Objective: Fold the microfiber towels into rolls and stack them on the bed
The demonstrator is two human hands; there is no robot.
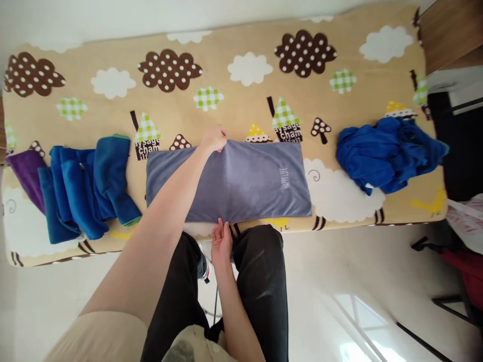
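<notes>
Crossing the gray towel, the left arm hides its near-left corner

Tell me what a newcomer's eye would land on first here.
Most likely the grey cloth in the middle, with the left hand at its far edge and the right hand at its near edge. Next come the crumpled blue heap on the right and the folded blue cloths on the left.

The head view faces down at the towel.
</notes>
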